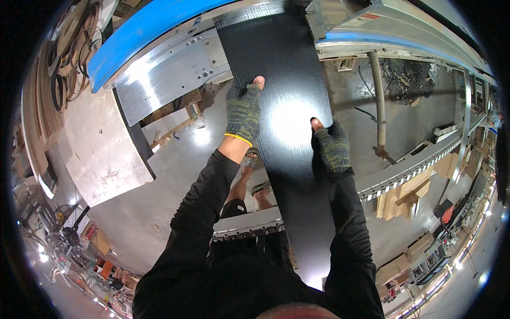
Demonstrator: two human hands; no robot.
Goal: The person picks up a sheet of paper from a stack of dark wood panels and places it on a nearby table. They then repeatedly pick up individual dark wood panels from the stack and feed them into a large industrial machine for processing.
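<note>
A long black panel with a fine-grained, glossy surface runs from the machine at the top down past my right side. My left hand, in a grey-green knit glove with a yellow cuff edge, grips its left edge, bare thumb on top. Lower down, my right hand, in a matching glove, holds the right edge the same way. The fingers under the panel are hidden. At its far end the panel lies over the machine's metal bed; a bright glare covers its middle.
A blue machine cover arches across the upper left, beside a pale side table. A slotted metal rail crosses at right, and a bar lies near my waist. Beyond a grey pipe, dark debris covers part of the floor.
</note>
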